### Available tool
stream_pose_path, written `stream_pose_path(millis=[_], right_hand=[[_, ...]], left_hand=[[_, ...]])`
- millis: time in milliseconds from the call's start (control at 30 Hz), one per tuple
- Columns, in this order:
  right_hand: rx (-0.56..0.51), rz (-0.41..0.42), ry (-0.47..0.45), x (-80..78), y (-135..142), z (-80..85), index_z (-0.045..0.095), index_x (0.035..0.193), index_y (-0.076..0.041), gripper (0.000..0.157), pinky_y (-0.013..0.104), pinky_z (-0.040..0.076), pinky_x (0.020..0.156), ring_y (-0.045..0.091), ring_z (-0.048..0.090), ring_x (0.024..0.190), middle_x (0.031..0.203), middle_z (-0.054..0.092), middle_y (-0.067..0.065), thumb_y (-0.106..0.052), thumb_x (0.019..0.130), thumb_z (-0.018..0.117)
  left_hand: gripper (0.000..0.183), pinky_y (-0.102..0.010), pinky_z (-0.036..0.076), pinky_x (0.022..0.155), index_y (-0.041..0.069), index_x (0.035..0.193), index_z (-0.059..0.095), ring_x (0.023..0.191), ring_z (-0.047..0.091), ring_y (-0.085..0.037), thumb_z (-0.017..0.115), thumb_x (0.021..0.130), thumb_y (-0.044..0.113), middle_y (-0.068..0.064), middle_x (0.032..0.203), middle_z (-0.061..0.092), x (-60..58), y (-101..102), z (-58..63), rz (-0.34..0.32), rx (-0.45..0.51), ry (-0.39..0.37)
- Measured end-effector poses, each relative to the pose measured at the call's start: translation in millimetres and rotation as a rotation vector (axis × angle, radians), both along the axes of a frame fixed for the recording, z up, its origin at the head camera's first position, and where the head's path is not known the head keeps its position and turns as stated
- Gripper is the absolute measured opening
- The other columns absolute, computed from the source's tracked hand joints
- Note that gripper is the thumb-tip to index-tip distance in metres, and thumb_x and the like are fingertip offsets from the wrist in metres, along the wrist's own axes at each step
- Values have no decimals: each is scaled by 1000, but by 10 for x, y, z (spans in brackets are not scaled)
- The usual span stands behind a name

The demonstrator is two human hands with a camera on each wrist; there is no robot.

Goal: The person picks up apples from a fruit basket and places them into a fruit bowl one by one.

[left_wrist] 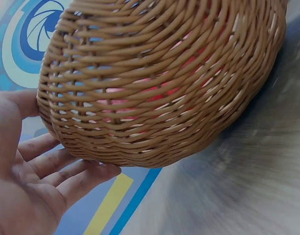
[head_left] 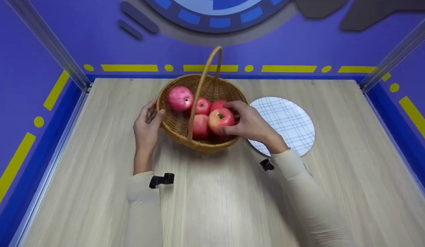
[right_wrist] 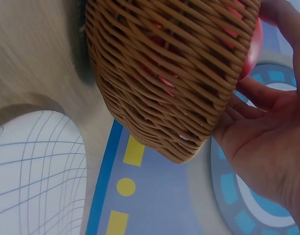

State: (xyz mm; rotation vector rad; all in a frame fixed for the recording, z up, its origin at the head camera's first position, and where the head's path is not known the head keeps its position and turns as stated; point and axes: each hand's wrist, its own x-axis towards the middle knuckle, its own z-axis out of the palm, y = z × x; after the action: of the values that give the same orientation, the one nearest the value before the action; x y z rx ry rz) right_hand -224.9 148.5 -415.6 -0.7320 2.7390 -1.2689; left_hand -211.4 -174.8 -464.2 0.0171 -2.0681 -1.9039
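Observation:
A brown wicker basket (head_left: pixel 205 147) with a tall arched handle (head_left: pixel 203 85) holds several red apples. My left hand (head_left: pixel 146 128) grips the basket's left rim, thumb over the edge; its fingers lie along the outer weave in the left wrist view. Over the right rim, my right hand (head_left: pixel 248 121) holds a red-yellow apple (head_left: pixel 221 120) between thumb and fingers, still among the others in the basket. A pinkish striped apple (head_left: pixel 180 98) sits at the left inside, apart from my fingers. The wicker wall (right_wrist: pixel 164 73) hides most of the fruit in both wrist views.
Right of the basket, partly under my right forearm, lies a round white plate (head_left: pixel 288 120) with a blue grid pattern. The pale wooden table (head_left: pixel 205 206) is bounded by blue panels (head_left: pixel 102 51) at the back and sides.

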Motion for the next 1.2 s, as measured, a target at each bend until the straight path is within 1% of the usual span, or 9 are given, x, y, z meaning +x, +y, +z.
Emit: stream_pose_path(millis=[100, 300, 400, 533, 633, 800, 900, 1033, 1200], right_hand=[[-82, -29, -13, 29, 30, 8, 62, 142, -3, 72, 37, 57, 97, 22, 66, 112, 132, 66, 8, -32, 83, 92], [-300, -84, -28, 68, 119, 8, 61, 143, -2, 67, 37, 58, 96, 23, 66, 112, 131, 67, 10, -18, 85, 90], [-402, -121, -37, 89, 175, -3, 61, 142, -1, 66, 38, 59, 96, 24, 66, 116, 132, 66, 9, -15, 85, 90], [-507, -166, -43, 119, 245, -16, 62, 142, -1, 65, 41, 60, 96, 25, 66, 118, 134, 65, 9, -13, 84, 90], [-569, -190, -41, 136, 302, -34, 61, 142, 1, 64, 38, 60, 95, 26, 66, 119, 135, 65, 9, -10, 85, 89], [-620, -244, -9, 172, 421, -62, 60, 143, 2, 63, 32, 60, 95, 28, 66, 118, 136, 64, 9, -6, 86, 86], [-641, -273, 14, 190, 488, -70, 59, 144, 2, 63, 31, 60, 94, 29, 66, 118, 136, 63, 10, -5, 87, 85], [-660, -286, 29, 176, 549, -59, 58, 146, 3, 64, 31, 60, 94, 29, 65, 119, 137, 62, 11, -4, 88, 85], [-671, -321, 37, 150, 619, -29, 58, 145, 4, 64, 30, 59, 95, 28, 64, 121, 137, 61, 10, -4, 87, 85]], left_hand=[[53, -36, 49, 112, 7, 153, 57, 137, 57, -24, 68, 104, 23, -10, 152, 58, -1, -8, 6, -25, -1, -26], [66, -41, 51, 110, 14, 162, 47, 143, 51, -25, 69, 101, 25, -6, 162, 48, 5, -35, 14, -82, -33, -91], [68, -42, 52, 110, 14, 163, 45, 144, 49, -28, 69, 100, 21, -6, 164, 45, -7, -40, 7, -96, -38, -93], [67, -42, 53, 109, 13, 163, 45, 144, 50, -29, 67, 99, 18, -6, 165, 44, -10, -41, 13, -97, -38, -86], [67, -43, 53, 109, 12, 163, 45, 143, 50, -29, 67, 99, 16, -7, 165, 43, -5, -44, 11, -93, -40, -82], [68, -42, 54, 107, 13, 163, 46, 142, 51, -29, 67, 98, 16, -5, 165, 44, 15, -37, -12, -80, -47, -102], [68, -42, 54, 107, 15, 163, 46, 142, 51, -28, 67, 99, 17, -5, 164, 45, 19, -29, -24, -80, -50, -111], [68, -43, 55, 106, 17, 163, 47, 141, 52, -28, 68, 98, 18, -5, 163, 47, 21, -31, -25, -72, -47, -109], [67, -43, 55, 105, 15, 162, 47, 141, 53, -28, 67, 99, 17, -6, 162, 47, 19, -53, -15, -68, -43, -102]])
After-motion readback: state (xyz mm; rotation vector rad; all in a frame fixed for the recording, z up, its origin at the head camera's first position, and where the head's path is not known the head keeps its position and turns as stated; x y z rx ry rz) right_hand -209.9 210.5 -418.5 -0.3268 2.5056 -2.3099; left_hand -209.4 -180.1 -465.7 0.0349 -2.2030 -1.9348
